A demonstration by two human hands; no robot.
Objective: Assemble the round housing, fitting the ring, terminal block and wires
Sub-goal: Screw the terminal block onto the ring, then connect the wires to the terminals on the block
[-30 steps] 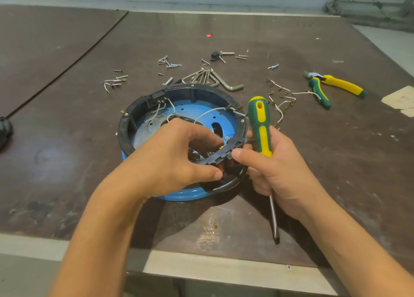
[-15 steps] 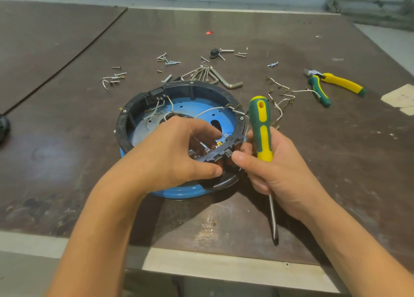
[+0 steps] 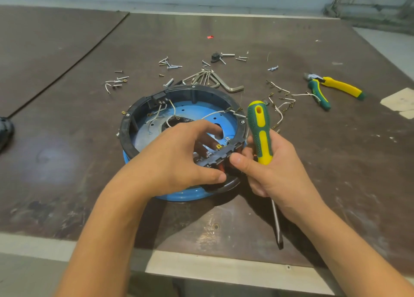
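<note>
The left hand [image 3: 177, 160] pinches the black terminal block [image 3: 220, 156], thumb outside and fingers inside, the right hand [image 3: 275, 169] presses it with a thumb while gripping a screwdriver [image 3: 259, 130], all at the near edge of the black ring [image 3: 124, 128] on the blue round housing [image 3: 186, 195], with white wires [image 3: 212, 113] just behind.

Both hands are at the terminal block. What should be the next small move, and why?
Probably press the terminal block down into its seat in the black ring. The left hand pinches it, thumb outside, fingers inside; the right hand, gripping the screwdriver tip down, touches it with the thumb; the block seems tilted at the rim.
</note>
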